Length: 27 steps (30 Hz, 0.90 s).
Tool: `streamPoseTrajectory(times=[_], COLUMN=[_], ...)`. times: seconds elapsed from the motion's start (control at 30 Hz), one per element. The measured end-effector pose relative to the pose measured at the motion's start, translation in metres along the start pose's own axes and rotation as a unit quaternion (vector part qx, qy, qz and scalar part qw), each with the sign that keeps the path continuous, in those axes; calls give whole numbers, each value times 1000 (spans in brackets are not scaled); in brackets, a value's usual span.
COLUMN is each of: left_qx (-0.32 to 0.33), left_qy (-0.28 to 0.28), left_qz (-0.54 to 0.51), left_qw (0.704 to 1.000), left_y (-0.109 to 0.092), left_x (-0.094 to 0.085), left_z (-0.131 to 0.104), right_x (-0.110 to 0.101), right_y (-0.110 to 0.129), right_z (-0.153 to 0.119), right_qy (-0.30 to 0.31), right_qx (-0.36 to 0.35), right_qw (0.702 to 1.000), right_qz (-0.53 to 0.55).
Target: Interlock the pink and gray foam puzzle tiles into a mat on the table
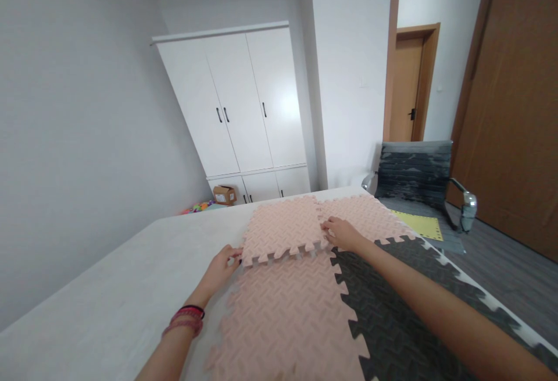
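Pinching nearly closed beyond the near pink tile [290, 311], the left hand [222, 266] is holding the far pink tile [281, 225] by one corner; the right hand [343, 234] is curling opposite, hold unclear. Uneven pressing could leave teeth buckling.

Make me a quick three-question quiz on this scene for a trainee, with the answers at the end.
1. Are the bracelets worn on the person's left side or right side?
2. True or false: the left hand is at the near left corner of the pink tile that lies between the two hands.
3. What colour is the flat sheet on the seat of the chair?
A) black
B) yellow
C) pink

Key: 1. left side; 2. true; 3. B
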<state>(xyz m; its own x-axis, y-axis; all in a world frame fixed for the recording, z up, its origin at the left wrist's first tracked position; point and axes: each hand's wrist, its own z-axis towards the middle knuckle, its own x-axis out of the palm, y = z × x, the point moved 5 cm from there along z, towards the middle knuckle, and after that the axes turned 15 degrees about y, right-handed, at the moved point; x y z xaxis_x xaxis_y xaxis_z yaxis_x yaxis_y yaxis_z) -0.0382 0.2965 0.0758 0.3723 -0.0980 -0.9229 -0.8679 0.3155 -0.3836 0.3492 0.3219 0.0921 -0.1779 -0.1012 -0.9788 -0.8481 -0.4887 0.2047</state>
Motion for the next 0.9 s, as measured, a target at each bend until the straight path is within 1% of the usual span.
streamPoseTrajectory(times=[0.07,0.13,0.27,0.4,0.5,0.6,0.67,0.77,0.9], left_qx=[4,1,-22,-52,-82,-106,-115,-122,-102], left_qy=[3,12,37,53,53,47,47,41,35], left_qz=[9,20,44,67,85,108,128,163,212], left_qw=[1000,1000,998,995,992,987,984,978,971], left_y=[-8,-14,-17,-11,-9,-12,-18,-33,-59], left_x=[6,12,19,19,19,18,17,17,23], left_z=[6,12,19,22,22,21,18,13,5], right_x=[5,16,33,36,35,36,37,37,36], right_y=[-7,-13,-18,-19,-18,-15,-13,-10,-8], right_z=[-2,-4,-7,-10,-13,-16,-18,-20,-22], right_qy=[0,9,19,24,10,1,3,7,4], right_qx=[10,23,28,19,19,31,38,43,50], right_qw=[1000,1000,999,999,999,999,999,999,999], right_qz=[-1,1,3,19,31,19,9,-3,-13])
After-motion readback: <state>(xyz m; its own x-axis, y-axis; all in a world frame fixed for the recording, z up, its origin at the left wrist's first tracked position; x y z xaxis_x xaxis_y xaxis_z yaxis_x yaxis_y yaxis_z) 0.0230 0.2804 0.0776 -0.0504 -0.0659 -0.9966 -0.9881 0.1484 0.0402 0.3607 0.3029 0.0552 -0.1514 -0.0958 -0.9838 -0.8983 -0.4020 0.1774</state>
